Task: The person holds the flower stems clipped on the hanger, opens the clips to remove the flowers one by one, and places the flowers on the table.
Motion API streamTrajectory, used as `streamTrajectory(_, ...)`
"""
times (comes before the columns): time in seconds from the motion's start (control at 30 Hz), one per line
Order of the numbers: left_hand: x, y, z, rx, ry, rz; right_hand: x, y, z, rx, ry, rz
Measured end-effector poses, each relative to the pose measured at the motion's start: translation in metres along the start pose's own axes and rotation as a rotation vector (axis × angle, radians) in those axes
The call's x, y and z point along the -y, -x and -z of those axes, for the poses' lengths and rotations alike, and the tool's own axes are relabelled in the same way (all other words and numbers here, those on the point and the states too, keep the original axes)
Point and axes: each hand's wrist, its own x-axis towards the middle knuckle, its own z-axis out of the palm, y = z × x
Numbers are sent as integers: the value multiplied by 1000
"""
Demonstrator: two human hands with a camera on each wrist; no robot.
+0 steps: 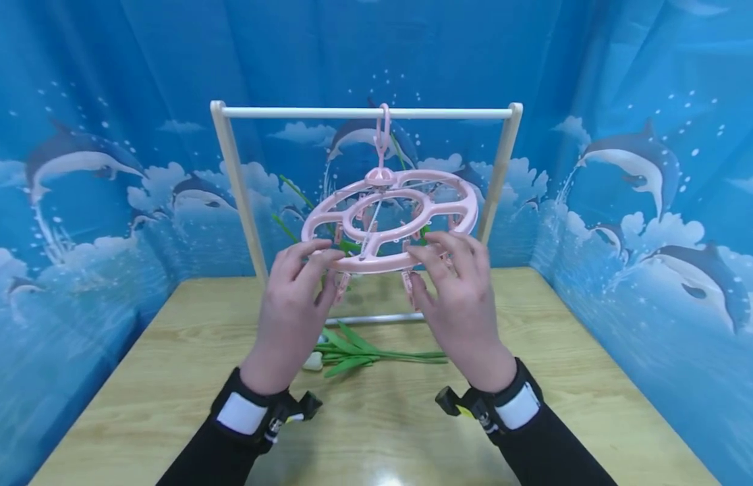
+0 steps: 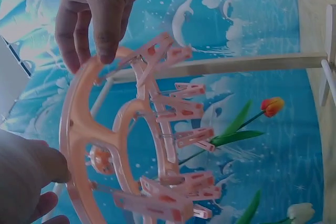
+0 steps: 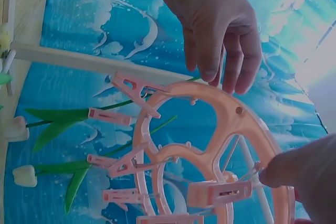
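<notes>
A pink round clip hanger (image 1: pixel 385 236) hangs by its hook from a white rod. My left hand (image 1: pixel 294 297) pinches the near rim at its left, fingers on top and thumb lower down. At the near right, my right hand (image 1: pixel 464 290) pinches the same rim, its thumb beside a dangling pink clothespin (image 1: pixel 408 287). Several more clothespins (image 2: pixel 181 108) hang under the ring. An orange-red tulip (image 2: pixel 272 106) and white tulips (image 3: pixel 24 176) hang head down beneath the hanger, their stems running up among the clothespins. Fingers partly hide the rim.
The white rod (image 1: pixel 303 112) spans a wooden stand (image 1: pixel 238 182) on the wooden table (image 1: pixel 188 378). More tulips (image 1: pixel 352 354) with green leaves lie on the table below the hanger. Blue dolphin-print curtains (image 1: pixel 170 61) enclose the back and sides.
</notes>
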Motion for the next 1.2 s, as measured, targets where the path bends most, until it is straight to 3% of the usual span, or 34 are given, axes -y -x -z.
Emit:
streamTrajectory(0.47, 16, 2, -11, 11, -30, 23, -13, 1, 2, 8, 29, -57)
streamTrajectory(0.63, 17, 2, -7, -25, -16, 0, -9, 3, 2, 27, 22, -68)
streamTrajectory(0.73, 15, 3, -5, -44, -1, -23, -4, 4, 1, 25, 15, -58)
streamTrajectory(1.03, 5, 5, -3, -9, -46, -96, 10, 5, -5, 4, 4, 35)
streamTrajectory(1.13, 4, 6, -4, -52, -58, -111, 10, 5, -5, -2, 1, 29)
streamTrajectory(1.2, 4, 7, -6, -115, -8, -79, 9, 5, -5, -6, 0, 27)
